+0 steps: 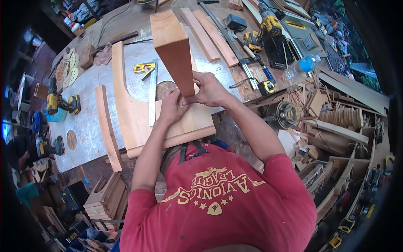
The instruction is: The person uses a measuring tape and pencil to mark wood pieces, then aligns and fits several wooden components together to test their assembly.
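Note:
A tall reddish-brown wooden block [174, 50] stands upright on a flat curved wooden panel [134, 113] on the workbench. My left hand [171, 107] presses against the block's lower end. My right hand [210, 89] grips the same lower end from the right side, fingers wrapped on it. Both hands meet at the foot of the block. A steel ruler [153, 94] and a yellow square [144, 67] lie on the panel just left of the block.
A curved wooden strip [107, 126] lies left of the panel. Yellow cordless drills [61, 103] sit at the left and at the back [268, 23]. Planks [210, 35], a tape measure [268, 87], a water bottle [301, 66] and offcuts crowd the right.

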Tool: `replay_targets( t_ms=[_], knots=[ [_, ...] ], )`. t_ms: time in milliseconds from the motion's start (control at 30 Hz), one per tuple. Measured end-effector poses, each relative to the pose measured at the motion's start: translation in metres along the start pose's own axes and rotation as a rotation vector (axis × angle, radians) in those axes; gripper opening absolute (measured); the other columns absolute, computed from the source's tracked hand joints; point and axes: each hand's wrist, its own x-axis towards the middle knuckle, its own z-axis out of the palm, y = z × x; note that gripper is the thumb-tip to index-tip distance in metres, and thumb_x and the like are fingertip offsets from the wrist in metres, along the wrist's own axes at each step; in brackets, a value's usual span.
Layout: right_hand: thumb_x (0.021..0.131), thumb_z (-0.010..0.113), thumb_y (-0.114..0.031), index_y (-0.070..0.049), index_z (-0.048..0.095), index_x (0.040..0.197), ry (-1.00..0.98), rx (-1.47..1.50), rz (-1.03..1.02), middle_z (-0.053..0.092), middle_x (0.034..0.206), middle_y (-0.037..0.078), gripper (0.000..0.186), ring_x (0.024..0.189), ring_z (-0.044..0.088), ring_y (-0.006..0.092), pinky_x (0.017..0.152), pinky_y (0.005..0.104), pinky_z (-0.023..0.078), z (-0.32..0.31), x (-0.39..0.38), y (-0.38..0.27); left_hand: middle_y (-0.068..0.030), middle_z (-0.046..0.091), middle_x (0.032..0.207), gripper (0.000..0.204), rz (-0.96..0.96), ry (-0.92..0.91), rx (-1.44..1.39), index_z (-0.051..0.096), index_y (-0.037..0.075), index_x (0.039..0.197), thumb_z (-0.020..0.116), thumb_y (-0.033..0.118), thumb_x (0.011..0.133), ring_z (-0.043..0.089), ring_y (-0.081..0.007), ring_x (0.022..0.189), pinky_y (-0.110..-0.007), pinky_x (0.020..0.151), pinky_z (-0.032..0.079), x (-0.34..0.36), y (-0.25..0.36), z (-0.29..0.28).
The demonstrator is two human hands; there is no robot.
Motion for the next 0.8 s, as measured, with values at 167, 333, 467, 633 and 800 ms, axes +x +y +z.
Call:
replay_targets(
  t_ms=[167, 333, 467, 633, 800],
  knots=[
    [0.064, 0.094, -0.025, -0.004, 0.063, 0.131, -0.009, -0.048, 0.1, 0.071, 0.122, 0.018, 0.078, 0.115, 0.068, 0.0349, 0.103, 0.0419, 0.053, -0.013, -0.007, -0.003, -0.0206, 0.06, 0.123, 0.06, 0.027, -0.025, 0.061, 0.062, 0.006, 0.131, 0.083, 0.025, 0.078, 0.05, -0.0384, 0.123, -0.051, 0.108, 0.039, -0.002, -0.006, 0.003],
    [0.065, 0.095, -0.026, -0.009, 0.061, 0.136, 0.052, 0.055, 0.119, 0.067, 0.13, 0.014, 0.081, 0.122, 0.063, 0.03, 0.105, 0.0448, 0.054, -0.03, -0.035, 0.008, -0.0194, 0.062, 0.12, 0.052, 0.074, 0.0, 0.155, 0.066, 0.007, 0.126, 0.082, 0.025, 0.08, 0.052, -0.0385, 0.12, -0.051, 0.106, 0.038, -0.001, 0.002, 0.0],
    [0.068, 0.096, -0.023, -0.013, 0.061, 0.138, 0.179, 0.068, 0.209, 0.065, 0.129, 0.007, 0.079, 0.12, 0.06, 0.0206, 0.095, 0.0382, 0.055, -0.034, -0.091, 0.048, -0.0143, 0.069, 0.111, 0.035, 0.024, -0.033, 0.142, 0.072, 0.005, 0.111, 0.082, 0.02, 0.081, 0.063, -0.0338, 0.105, -0.046, 0.094, 0.05, -0.002, 0.003, 0.003],
    [0.071, 0.094, -0.03, -0.01, 0.062, 0.138, 0.363, 0.225, 0.487, 0.07, 0.12, 0.008, 0.077, 0.106, 0.065, 0.018, 0.092, 0.0331, 0.053, -0.018, -0.183, 0.107, -0.0101, 0.072, 0.103, 0.029, -0.24, -0.111, 0.043, 0.074, 0.006, 0.108, 0.081, 0.019, 0.084, 0.069, -0.0242, 0.09, -0.037, 0.077, 0.056, 0.0, 0.023, -0.004],
    [0.075, 0.091, -0.028, -0.004, 0.065, 0.132, 0.551, 0.165, 0.67, 0.071, 0.113, 0.012, 0.068, 0.104, 0.067, 0.0197, 0.093, 0.0345, 0.053, 0.018, -0.271, 0.158, -0.0099, 0.073, 0.103, 0.026, -0.2, -0.131, 0.045, 0.074, 0.006, 0.108, 0.08, 0.019, 0.086, 0.07, -0.0218, 0.094, -0.036, 0.078, 0.056, 0.006, 0.028, -0.003]
  ],
)
